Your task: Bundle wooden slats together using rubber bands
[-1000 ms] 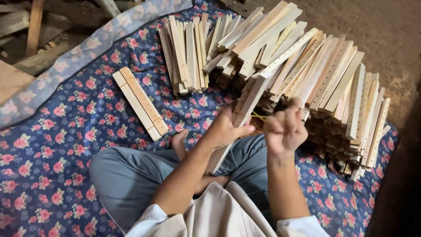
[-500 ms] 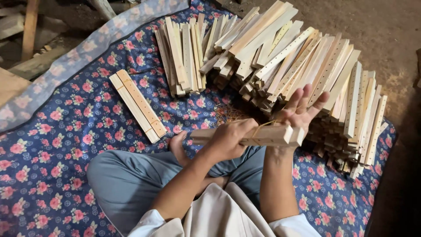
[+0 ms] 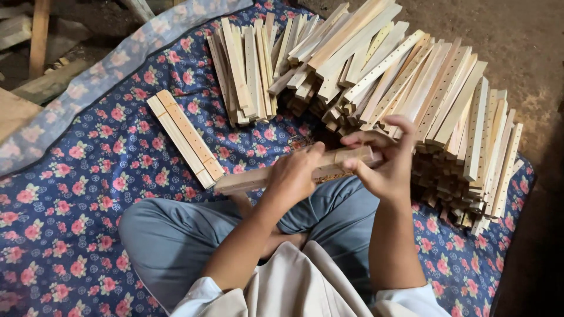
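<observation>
Two hands share one wooden slat [image 3: 258,176] over my crossed legs. My left hand [image 3: 296,176] is wrapped around its middle, fingers closed tight on the wood, and I hold it nearly level, its free end pointing left. My right hand [image 3: 385,161] curls over the other end, thumb and fingertips pinching the slat. Just beyond lies a big heap of drilled slats [image 3: 423,100], and a smaller bundle [image 3: 244,70] sits left of it. A pair of slats [image 3: 185,138] rests apart on the floral blanket [image 3: 76,194].
</observation>
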